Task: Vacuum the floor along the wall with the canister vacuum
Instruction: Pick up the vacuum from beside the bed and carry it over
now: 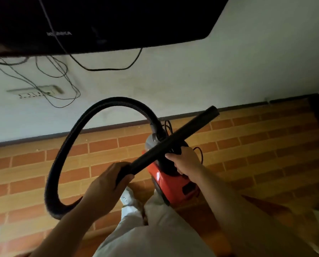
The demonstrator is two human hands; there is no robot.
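So I've got the red canister vacuum dead centre, nose toward the wall, black ribbed hose looping wide left, black wand slanting to the upper right.

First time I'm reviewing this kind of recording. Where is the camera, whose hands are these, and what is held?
One camera, worn on the person's head, looks down at their own hands; there is no robot. The left hand grips the near end of a black wand, joined to a looping hose. The right hand curls its fingers on the dark top of the red canister vacuum. Below is a brick-pattern floor meeting a white wall that carries a dark screen and loose cables.
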